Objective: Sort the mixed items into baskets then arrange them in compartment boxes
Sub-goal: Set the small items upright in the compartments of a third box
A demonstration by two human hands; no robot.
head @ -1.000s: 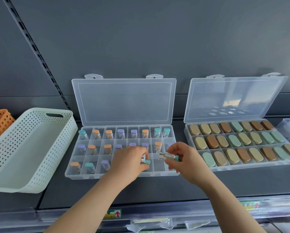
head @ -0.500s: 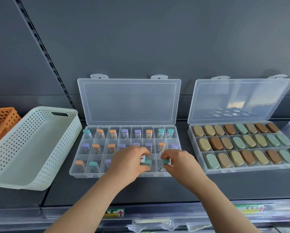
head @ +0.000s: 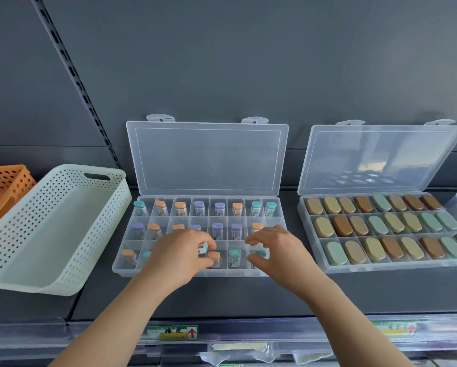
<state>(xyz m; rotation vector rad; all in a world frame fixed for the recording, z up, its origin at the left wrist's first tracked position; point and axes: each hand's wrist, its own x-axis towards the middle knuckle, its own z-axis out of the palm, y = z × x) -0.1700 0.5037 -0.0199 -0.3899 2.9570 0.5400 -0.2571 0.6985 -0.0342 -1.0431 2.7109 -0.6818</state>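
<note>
Right hand (head: 277,250) just released, fingers spread: teal-capped vial (head: 260,254) sits in compartment box (head: 235,272) near row. Left hand (head: 179,256) pinches next vial (head: 203,247).

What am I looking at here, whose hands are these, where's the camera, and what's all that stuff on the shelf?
There is no machine here: a person works with bare hands, and the pictures come from one camera worn on their head, looking forward and down. On a dark shelf stand two open clear compartment boxes. The left box holds small vials with teal, orange and purple caps; the right box holds oval cases in tan, brown and green. Further left sit a white perforated basket and an orange basket. The left hand grips a teal-capped vial above the front row. The right hand curls its fingers round a second teal-capped vial in a front compartment; whether they pinch it is unclear.
</note>
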